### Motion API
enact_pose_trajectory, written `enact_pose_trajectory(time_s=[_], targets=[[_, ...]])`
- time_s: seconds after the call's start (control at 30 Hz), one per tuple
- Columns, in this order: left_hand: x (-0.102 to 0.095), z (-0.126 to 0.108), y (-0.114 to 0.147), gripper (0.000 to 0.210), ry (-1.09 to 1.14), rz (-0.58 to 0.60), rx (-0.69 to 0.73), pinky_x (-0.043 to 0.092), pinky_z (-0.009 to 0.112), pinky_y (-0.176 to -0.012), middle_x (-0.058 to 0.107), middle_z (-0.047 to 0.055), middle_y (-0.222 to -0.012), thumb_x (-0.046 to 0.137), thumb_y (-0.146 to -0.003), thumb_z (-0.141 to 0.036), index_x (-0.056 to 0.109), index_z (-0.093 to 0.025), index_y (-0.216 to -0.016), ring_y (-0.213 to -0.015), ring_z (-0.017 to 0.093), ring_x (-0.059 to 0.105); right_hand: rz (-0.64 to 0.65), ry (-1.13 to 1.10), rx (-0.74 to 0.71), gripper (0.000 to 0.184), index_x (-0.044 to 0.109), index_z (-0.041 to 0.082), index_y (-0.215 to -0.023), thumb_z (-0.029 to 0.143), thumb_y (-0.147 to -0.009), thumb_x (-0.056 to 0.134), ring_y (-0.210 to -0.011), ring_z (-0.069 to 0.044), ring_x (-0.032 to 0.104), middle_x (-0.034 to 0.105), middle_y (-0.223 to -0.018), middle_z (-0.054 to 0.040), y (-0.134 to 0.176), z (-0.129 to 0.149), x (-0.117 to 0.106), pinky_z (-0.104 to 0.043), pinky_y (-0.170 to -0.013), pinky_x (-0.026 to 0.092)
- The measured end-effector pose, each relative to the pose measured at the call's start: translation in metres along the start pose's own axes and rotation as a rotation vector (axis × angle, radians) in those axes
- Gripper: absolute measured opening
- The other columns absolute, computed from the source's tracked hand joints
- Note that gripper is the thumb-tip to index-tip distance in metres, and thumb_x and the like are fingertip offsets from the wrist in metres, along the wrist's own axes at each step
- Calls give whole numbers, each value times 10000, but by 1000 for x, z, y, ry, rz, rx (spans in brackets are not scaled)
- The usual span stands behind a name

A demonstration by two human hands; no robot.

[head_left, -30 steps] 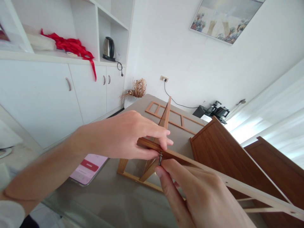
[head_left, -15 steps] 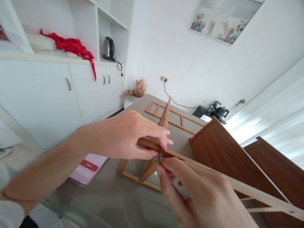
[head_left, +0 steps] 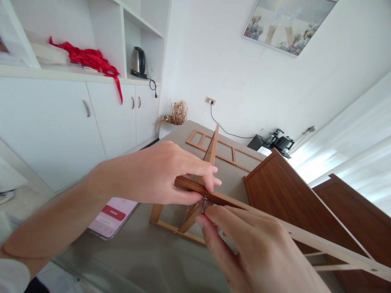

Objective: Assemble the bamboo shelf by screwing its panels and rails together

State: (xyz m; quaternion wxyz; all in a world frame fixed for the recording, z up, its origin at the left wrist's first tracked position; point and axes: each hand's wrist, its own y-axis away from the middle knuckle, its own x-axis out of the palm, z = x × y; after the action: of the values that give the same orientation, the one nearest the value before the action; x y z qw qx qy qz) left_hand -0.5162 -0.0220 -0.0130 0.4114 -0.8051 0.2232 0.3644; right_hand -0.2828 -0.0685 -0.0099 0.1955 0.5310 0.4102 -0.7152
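My left hand (head_left: 161,173) is closed on the end of a narrow brown wooden rail (head_left: 220,199), with its thumb below and fingers over the top. The rail belongs to a wooden frame that stands on edge and runs to the lower right. A thin metal rod (head_left: 203,206), perhaps a hex key or a bolt, meets the rail's side at a hole beside my left fingertips. The thumb and forefinger of my right hand (head_left: 253,240) pinch this rod's lower end. Behind the rail, a slanted wooden slat (head_left: 211,152) rises, and a lower rail (head_left: 171,228) rests on the table.
On the grey table (head_left: 146,248) lie a phone (head_left: 113,217) with a lit screen and a flat wooden ladder-like frame (head_left: 233,154). Brown wooden panels (head_left: 284,195) stand at the right. Black kettles (head_left: 284,142) sit behind, and a white cabinet (head_left: 55,118) lines the left.
My right fingertips have shifted slightly left and down along the metal rod, so more of it shows. My left hand keeps its hold on the rail.
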Motion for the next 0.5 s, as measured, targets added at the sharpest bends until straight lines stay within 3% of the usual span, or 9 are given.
enact_pose_trajectory(time_s=[0.33,0.5], targets=[[0,1,0,200,-4,1,9,555,257,-928,740,-6,-1182,675,-860,-183,687,-267,-1042,-1103,196,701,-3,8,3,224,500,229,-752,207,-974,509,-451,-72,476,535,-587,66,0,0,2,-223,-464,337],[0,1,0,176,2,16,2,546,269,-980,728,3,-1213,664,-888,-203,685,-253,-1055,-1158,200,677,39,-78,-51,249,479,224,-713,205,-957,529,-461,-66,455,508,-567,74,5,2,0,-208,-500,378]])
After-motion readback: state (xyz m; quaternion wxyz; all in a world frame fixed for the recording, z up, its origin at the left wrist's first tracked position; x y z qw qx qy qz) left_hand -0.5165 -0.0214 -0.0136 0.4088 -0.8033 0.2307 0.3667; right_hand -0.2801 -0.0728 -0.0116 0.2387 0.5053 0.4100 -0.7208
